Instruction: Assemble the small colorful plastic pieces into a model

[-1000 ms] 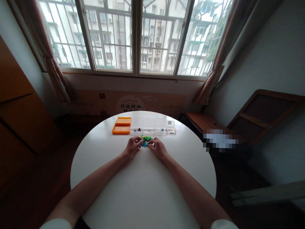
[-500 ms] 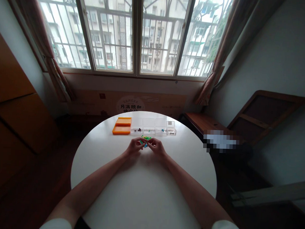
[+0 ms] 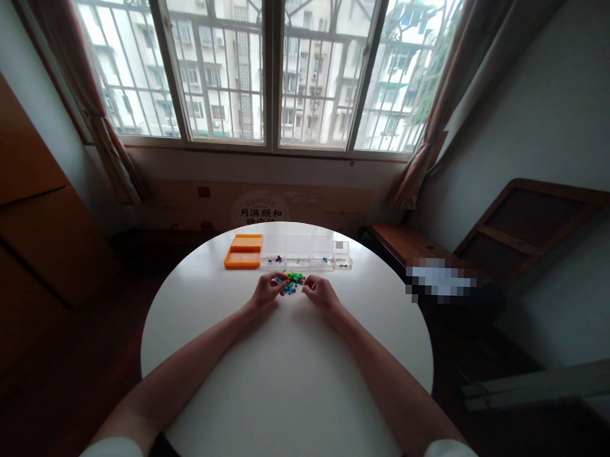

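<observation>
A small heap of green and blue pieces (image 3: pixel 292 280) lies on the round white table (image 3: pixel 284 381), toward its far side. My left hand (image 3: pixel 267 290) rests at the heap's left edge with fingers curled in a pinch on a small piece. My right hand (image 3: pixel 321 293) sits at the heap's right edge, fingers curled together; whatever they hold is too small to name. Behind the heap stands a row of clear plastic compartments (image 3: pixel 307 253) with a few small pieces inside, and an orange tray (image 3: pixel 243 252) at its left end.
A barred window fills the wall beyond the table. A wooden cabinet stands at the left. A low wooden bench (image 3: pixel 409 244) and a leaning wooden frame (image 3: pixel 530 223) are at the right. The near half of the table holds only my forearms.
Both hands lifted and came together over the heap half a second ago, then drew apart again to its two sides. The heap and the boxes have stayed put.
</observation>
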`<state>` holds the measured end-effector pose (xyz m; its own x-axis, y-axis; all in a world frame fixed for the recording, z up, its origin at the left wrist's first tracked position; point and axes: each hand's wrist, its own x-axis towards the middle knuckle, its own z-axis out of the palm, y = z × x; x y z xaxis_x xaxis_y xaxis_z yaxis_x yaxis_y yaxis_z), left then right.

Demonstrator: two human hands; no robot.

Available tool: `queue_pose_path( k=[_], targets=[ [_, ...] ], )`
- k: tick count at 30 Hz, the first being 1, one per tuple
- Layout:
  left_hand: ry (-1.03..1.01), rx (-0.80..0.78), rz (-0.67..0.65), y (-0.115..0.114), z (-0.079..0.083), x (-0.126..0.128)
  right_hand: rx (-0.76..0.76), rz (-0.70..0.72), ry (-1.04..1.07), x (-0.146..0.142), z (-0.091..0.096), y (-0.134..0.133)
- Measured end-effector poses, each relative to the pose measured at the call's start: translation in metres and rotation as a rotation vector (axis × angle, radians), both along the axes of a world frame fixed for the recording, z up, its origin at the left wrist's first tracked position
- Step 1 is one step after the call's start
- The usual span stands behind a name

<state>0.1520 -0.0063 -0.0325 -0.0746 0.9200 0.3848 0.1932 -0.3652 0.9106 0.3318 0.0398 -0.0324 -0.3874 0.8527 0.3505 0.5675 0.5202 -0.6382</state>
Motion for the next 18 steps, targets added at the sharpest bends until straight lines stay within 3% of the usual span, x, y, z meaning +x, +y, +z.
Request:
queue_pose_path(
  k=[7,14,18],
  targets=[
    [0.003,0.013,-0.009,0.001,-0.002,0.0,0.068,0.041,-0.039,-0.003,-0.003,-0.004],
    [0.022,-0.002,-0.012,0.0,-0.001,-0.001,-0.057,0.149,0.277,-0.014,-0.002,-0.004],
    [0.034,0.001,-0.018,-0.001,0.0,-0.001,-0.127,0.228,0.345,-0.021,-0.004,-0.008]
  ],
)
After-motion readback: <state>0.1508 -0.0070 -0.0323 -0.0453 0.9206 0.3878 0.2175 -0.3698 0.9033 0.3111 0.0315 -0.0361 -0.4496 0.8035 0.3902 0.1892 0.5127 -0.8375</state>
